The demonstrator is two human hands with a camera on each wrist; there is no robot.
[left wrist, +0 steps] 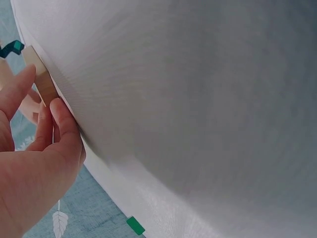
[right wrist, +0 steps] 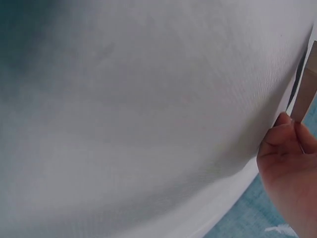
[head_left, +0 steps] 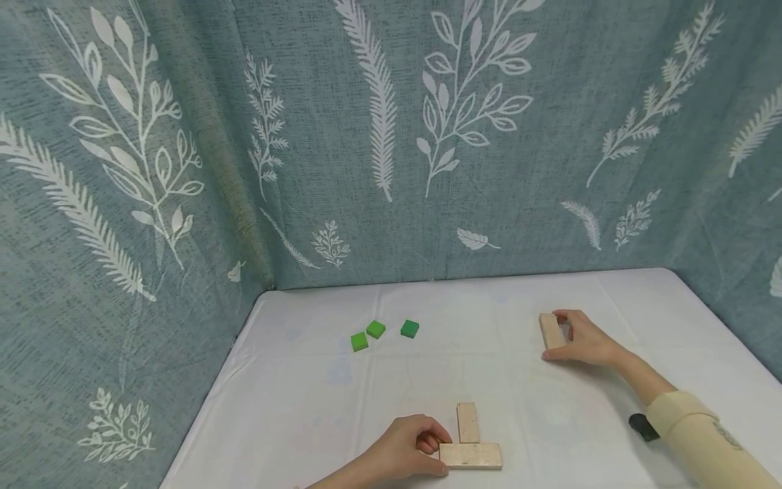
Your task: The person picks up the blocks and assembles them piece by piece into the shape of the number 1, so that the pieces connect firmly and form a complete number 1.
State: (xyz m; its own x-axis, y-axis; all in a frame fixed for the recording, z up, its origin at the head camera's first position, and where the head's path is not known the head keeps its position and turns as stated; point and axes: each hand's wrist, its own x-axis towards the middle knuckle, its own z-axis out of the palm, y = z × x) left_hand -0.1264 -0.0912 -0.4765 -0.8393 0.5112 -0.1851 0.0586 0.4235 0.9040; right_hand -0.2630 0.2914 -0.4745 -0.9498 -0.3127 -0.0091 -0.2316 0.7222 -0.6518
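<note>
Near the front of the table, my left hand (head_left: 411, 448) pinches the left end of a pale wooden block (head_left: 476, 456) that lies crosswise, thumb at its near corner. Against that block's far side lies a second wooden block (head_left: 468, 422), pointing away from me. Farther back on the right, my right hand (head_left: 583, 339) holds a third wooden block (head_left: 551, 331) between thumb and fingers, from its right side. The left wrist view shows fingers on a block (left wrist: 42, 77) at the left edge. In the right wrist view, a block (right wrist: 304, 94) is partly cut off beside the fingertips.
Several things lie on the white-covered table (head_left: 318, 394): two light green square pieces (head_left: 359, 341) and a darker green piece (head_left: 410, 329) at the back left-centre. A black object (head_left: 643, 428) sits by the right sleeve. A patterned blue-green curtain (head_left: 415, 224) hangs behind and at the sides.
</note>
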